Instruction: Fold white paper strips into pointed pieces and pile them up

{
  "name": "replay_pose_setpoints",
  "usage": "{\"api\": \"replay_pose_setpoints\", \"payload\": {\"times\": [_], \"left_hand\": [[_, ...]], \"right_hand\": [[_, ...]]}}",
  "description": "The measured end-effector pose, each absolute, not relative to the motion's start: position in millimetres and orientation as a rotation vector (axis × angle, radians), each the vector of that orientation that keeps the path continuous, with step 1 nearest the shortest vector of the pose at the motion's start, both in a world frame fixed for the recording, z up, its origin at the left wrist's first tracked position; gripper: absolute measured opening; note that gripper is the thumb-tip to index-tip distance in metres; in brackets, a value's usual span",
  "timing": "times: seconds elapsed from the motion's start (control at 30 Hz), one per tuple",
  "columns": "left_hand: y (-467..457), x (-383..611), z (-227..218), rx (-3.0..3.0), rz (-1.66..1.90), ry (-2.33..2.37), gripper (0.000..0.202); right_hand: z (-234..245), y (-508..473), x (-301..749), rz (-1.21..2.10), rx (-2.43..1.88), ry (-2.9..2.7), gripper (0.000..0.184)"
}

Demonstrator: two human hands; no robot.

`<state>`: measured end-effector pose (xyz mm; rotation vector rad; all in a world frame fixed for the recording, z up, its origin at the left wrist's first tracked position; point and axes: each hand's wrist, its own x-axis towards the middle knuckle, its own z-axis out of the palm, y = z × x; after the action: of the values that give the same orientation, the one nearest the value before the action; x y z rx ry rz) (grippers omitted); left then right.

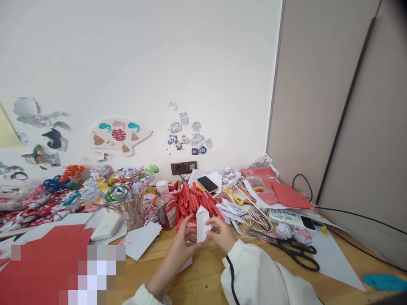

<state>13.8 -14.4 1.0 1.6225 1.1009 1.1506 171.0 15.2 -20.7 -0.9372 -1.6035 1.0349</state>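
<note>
Both my hands hold a small strip of folded white paper (202, 222) upright above the wooden table, its top end folded to a point. My left hand (184, 241) grips its left and lower edge between thumb and fingers. On the other side, my right hand (221, 233) pinches the right edge with thumb and forefinger. Just behind the paper lies a heap of folded red paper strips (190, 199). Folded white paper pieces (231, 212) lie to the right of it. A loose white sheet (143, 240) rests left of my left hand.
Black-handled scissors (297, 253) lie at the right, near a blue paper piece (384, 282). A sauce bottle (165, 207) and a cup of thin sticks (132, 214) stand at left. Behind are a phone (207, 184) and crumpled paper flowers (117, 192). Red sheets (47, 258) cover the left front.
</note>
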Motion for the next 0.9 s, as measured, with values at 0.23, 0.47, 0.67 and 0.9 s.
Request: {"api": "replay_pose_setpoints", "payload": {"times": [0.23, 0.47, 0.67, 0.9], "left_hand": [[-16.3, 3.8, 13.2, 2.116, 1.048, 1.130, 0.015], [-12.8, 8.9, 9.7, 1.934, 1.099, 1.148, 0.013], [-8.4, 18.5, -4.1, 1.373, 1.179, 1.077, 0.020], [-8.9, 25.2, -5.4, 1.221, 1.312, 1.080, 0.026]], "right_hand": [[-15.6, 13.6, 175.5, 1.048, -0.903, -1.628, 0.020], [-21.9, 14.1, 170.7, 1.033, -0.834, -1.661, 0.019], [-17.6, 11.2, 168.6, 1.006, -0.837, -1.671, 0.020], [-19.2, 9.2, 164.5, 1.038, -0.847, -1.647, 0.019]]}}
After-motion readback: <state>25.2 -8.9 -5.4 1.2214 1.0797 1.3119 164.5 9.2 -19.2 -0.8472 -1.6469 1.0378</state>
